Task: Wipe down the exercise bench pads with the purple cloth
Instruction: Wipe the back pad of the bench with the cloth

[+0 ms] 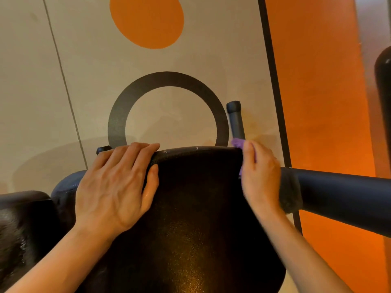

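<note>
Left hand point(115, 187): your fingers lie straight and together, flat on the pad's point(196, 208) top left corner, thumb on its face.
Right hand point(259, 176): it presses the cloth point(237, 143) against the pad's right edge; fingers are hidden behind it, so you cannot tell their curl.
Cloth: bunched, mostly hidden, wedged between your palm and the edge, close to the roller point(342, 197).
Risk: the small wad could slip out as you drag along the edge, since little of it shows past your hand.
Risk: white specks on the top rim may get missed.
Containers: none in view.
</note>
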A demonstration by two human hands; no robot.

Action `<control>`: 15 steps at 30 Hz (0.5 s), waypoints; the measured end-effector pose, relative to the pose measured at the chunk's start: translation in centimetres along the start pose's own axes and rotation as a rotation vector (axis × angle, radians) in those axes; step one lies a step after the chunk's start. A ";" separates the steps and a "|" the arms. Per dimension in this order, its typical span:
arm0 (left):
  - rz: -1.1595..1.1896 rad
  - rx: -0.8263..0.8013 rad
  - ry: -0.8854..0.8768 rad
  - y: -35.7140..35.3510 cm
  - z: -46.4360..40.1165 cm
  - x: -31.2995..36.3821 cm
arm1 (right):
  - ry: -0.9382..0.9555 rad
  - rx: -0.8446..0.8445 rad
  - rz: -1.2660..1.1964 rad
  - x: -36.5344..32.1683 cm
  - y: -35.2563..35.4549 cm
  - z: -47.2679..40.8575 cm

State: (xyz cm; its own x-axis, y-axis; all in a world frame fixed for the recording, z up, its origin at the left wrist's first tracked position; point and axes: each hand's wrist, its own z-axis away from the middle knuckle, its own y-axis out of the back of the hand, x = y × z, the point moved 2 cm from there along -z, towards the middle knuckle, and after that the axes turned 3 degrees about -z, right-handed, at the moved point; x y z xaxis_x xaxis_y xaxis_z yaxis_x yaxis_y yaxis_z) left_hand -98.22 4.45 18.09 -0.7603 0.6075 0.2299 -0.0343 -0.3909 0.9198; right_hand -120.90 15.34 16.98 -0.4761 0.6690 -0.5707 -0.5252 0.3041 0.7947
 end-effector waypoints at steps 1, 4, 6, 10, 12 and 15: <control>-0.002 0.000 0.001 0.0 0.1 0.0 | 0.058 0.011 0.039 -2.0 -1.3 0.5; -0.008 0.003 0.008 0.1 0.1 -0.1 | 0.390 -0.129 0.102 -8.2 -5.9 3.2; -0.001 -0.003 0.007 0.0 0.1 -0.1 | 0.497 -0.227 0.127 -7.5 -5.3 2.7; 0.027 0.001 -0.011 -0.2 0.1 -0.3 | 0.171 -0.115 0.046 -1.1 -0.8 0.2; 0.038 0.009 -0.020 -0.1 0.1 -0.3 | 0.134 -0.034 0.071 -3.2 -2.4 1.1; 0.025 0.019 -0.021 -0.1 0.1 -0.3 | 0.375 -0.113 0.119 -7.5 -5.5 3.6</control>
State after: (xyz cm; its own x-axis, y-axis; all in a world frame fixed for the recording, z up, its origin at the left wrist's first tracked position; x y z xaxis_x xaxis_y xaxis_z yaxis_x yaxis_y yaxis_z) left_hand -97.89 4.40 17.96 -0.7470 0.6122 0.2595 -0.0027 -0.3930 0.9195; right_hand -111.87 11.10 17.66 -0.7516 0.3953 -0.5280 -0.5147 0.1491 0.8443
